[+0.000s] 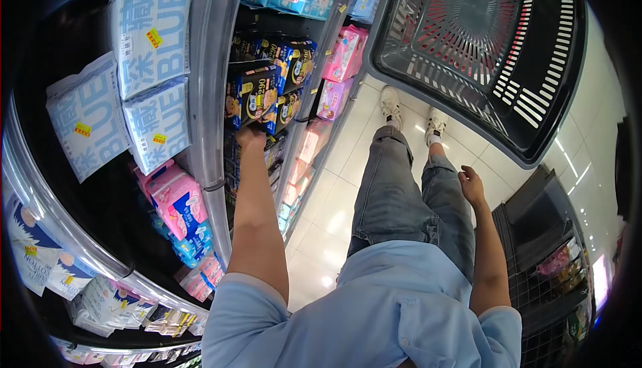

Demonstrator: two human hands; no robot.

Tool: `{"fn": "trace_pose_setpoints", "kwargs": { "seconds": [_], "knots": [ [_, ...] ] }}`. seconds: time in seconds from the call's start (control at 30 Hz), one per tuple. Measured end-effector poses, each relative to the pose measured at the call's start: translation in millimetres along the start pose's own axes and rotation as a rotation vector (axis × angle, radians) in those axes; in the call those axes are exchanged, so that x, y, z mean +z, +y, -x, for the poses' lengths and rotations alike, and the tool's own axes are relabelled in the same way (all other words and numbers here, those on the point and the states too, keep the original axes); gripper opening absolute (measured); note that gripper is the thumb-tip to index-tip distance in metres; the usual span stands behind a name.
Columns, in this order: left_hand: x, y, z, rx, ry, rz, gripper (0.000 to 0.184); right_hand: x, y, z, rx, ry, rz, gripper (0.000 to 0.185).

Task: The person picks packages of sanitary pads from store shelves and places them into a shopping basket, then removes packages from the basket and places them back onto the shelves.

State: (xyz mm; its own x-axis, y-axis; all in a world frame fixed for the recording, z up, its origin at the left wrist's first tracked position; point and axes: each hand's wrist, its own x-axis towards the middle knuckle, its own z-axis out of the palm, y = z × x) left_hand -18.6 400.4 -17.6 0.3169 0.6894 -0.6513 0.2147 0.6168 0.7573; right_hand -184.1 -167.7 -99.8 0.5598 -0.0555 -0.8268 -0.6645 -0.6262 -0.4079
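My left hand [251,138] reaches into the shelf on the left and grips the lower edge of a black-and-blue pack of sanitary pads [253,97] marked 290. Its fingertips are partly hidden at the pack. Similar dark packs [296,63] stand right behind and beside this one. Down beside my thigh hangs my right hand [472,185], with nothing in it and its fingers loosely bent and apart.
A dark grey shopping basket [481,53] is ahead on the right, past my shoes [391,108]. White-and-blue packs [150,37], pink packs [344,53] and a clear shelf rail [212,80] line the left. A black wire rack [545,261] stands at the right.
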Motion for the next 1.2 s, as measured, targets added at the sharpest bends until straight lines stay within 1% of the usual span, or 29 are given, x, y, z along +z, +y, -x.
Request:
{"fn": "trace_pose_setpoints", "kwargs": {
  "seconds": [0.1, 0.17, 0.23, 0.27, 0.37, 0.4, 0.43, 0.47, 0.5, 0.53, 0.63, 0.7, 0.77, 0.8, 0.9, 0.93, 1.03, 1.07, 1.17, 1.2],
  "knots": [
    [3, 1, -1, 0.031, 0.069, -0.054, 0.033, 0, -16, -6, -0.069, 0.022, -0.032, 0.037],
    [-9, 4, -15, -0.022, 0.005, -0.038, 0.033, -3, -26, -7, -0.084, 0.03, -0.05, 0.037],
    [2, 7, -8, -0.086, -0.08, -0.029, 0.033, -3, -21, -4, -0.071, 0.064, -0.081, 0.038],
    [3, 5, 0, -0.035, -0.091, -0.043, 0.028, -4, -18, 0, -0.057, 0.095, -0.101, 0.038],
    [-9, 8, -22, -0.055, -0.065, -0.075, 0.026, 9, 5, 14, 0.007, 0.187, -0.125, 0.039],
    [7, 11, 6, -0.121, -0.225, -0.124, 0.024, 18, 15, 19, 0.033, 0.213, -0.136, 0.039],
    [8, 8, -12, -0.129, -0.302, -0.094, 0.024, 27, 28, 21, 0.057, 0.237, -0.143, 0.039],
    [-2, 6, -31, -0.138, -0.356, -0.071, 0.024, 40, 48, 21, 0.069, 0.212, -0.136, 0.039],
    [-21, 8, -43, -0.147, -0.395, -0.049, 0.025, 55, 57, 30, 0.121, 0.225, -0.205, 0.039],
    [-14, 6, -32, -0.083, -0.116, -0.085, 0.041, 71, 68, 37, 0.16, 0.212, -0.22, 0.039],
    [0, 8, 8, -0.131, -0.193, -0.166, 0.045, 127, 83, 56, 0.22, 0.168, -0.319, 0.041],
    [0, 10, 13, -0.128, -0.265, -0.195, 0.047, 158, 86, 78, 0.23, 0.148, -0.342, 0.041],
    [3, 8, 6, -0.163, -0.321, -0.179, 0.047, 173, 63, 97, 0.202, 0.155, -0.3, 0.041],
    [1, 7, 2, -0.156, -0.286, -0.165, 0.048, 174, 46, 108, 0.211, 0.137, -0.341, 0.04],
    [0, 5, 4, -0.112, -0.324, -0.216, 0.047, 193, 42, 115, 0.232, 0.095, -0.394, 0.041],
    [1, 7, 1, -0.125, -0.315, -0.206, 0.045, 195, 41, 116, 0.241, 0.091, -0.41, 0.04],
    [4, 5, 8, -0.127, -0.227, -0.17, 0.043, 214, 71, 111, 0.162, 0.193, -0.387, 0.038],
    [0, 5, -3, -0.087, -0.246, -0.19, 0.041, 218, 83, 110, 0.171, 0.22, -0.432, 0.038],
    [-6, 6, -15, 0.011, -0.159, -0.223, 0.037, 209, 97, 118, 0.185, 0.286, -0.462, 0.037],
    [-4, 8, -4, 0.032, -0.112, -0.212, 0.032, 202, 98, 124, 0.2, 0.289, -0.447, 0.038]
  ]
}}
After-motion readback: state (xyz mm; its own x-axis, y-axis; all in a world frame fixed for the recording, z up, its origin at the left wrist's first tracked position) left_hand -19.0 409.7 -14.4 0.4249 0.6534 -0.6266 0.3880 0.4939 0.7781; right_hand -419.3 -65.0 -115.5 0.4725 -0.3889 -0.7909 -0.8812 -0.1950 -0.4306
